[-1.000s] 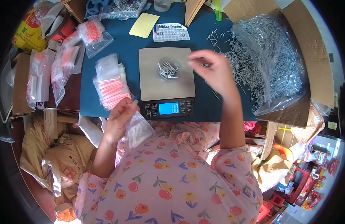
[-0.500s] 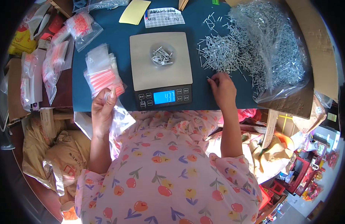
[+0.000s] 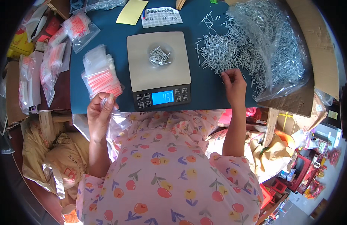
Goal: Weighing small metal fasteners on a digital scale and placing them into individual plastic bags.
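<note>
My left hand [image 3: 101, 113] is closed, thumb on top, pinching a clear plastic bag [image 3: 119, 122] that hangs at the table's front edge. Just beyond it lies a fanned stack of clear zip bags [image 3: 102, 78] with red-striped tops. At the near edge of a loose pile of silver screws [image 3: 218, 52], my right hand [image 3: 235, 84] has its thumb and fingers pinched together, with what looks like a screw at the tips. Between the hands stands a digital scale [image 3: 158, 77] with a lit blue display. On its plate sits a small clear round dish [image 3: 169, 56] holding several screws.
A large open plastic bag of screws [image 3: 288, 56] spills at the right, beside a cardboard box [image 3: 323, 48]. More packed bags [image 3: 53, 62] lie at the left. A yellow paper pad [image 3: 131, 12] and a dotted sticker sheet [image 3: 162, 18] are at the back.
My right hand has shifted right and slightly farther along the near edge of the screw pile. My left hand has drawn slightly left and nearer, still gripping the bag. The dish stays on the scale.
</note>
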`<state>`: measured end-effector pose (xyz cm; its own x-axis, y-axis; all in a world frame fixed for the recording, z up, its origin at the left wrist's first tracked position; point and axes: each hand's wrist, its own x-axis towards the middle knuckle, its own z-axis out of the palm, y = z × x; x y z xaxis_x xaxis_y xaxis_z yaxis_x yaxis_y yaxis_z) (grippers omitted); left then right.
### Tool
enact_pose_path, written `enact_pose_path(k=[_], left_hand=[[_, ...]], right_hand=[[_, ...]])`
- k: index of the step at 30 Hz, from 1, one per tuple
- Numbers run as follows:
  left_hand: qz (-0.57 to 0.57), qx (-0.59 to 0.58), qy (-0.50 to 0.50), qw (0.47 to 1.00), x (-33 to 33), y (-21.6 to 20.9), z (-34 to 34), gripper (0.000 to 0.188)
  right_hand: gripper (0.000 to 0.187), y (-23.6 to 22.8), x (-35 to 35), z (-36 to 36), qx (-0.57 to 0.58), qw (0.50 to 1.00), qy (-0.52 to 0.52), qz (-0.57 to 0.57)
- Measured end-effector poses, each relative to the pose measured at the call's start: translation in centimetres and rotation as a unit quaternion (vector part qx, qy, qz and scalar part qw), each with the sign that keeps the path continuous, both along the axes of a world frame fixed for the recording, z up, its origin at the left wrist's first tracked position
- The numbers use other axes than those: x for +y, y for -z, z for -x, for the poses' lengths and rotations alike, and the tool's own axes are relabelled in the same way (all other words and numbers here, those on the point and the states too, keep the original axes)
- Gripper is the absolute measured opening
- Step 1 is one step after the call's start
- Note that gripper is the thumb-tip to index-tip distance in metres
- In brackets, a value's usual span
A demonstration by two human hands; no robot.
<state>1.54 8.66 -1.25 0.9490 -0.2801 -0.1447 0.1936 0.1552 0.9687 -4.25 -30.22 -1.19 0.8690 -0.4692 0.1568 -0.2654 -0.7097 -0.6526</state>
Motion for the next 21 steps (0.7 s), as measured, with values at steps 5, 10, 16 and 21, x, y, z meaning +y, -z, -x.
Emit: enact_pose_path(k=[5,10,16,21], left_hand=[[-0.008,0.007,-0.003,1.000,-0.4,0.0,0.2,0.012],[0.002,0.017,-0.002,1.000,-0.5,0.1,0.4,0.009],[-0.013,-0.008,0.004,1.000,-0.6,0.4,0.4,0.010],[-0.011,0.012,0.018,1.000,-2.0,0.3,0.5,0.012]], right_hand=[[0.018,0.6,1.1,-0.6,-0.002,1.000,0.010,-0.004],[0.020,2.7,0.9,-1.5,-0.014,0.991,0.002,0.130],[0.018,0.9,-0.2,-2.4,-0.031,0.999,0.000,0.042],[0.012,-1.9,2.0,-5.3,-0.058,0.960,-0.101,-0.253]])
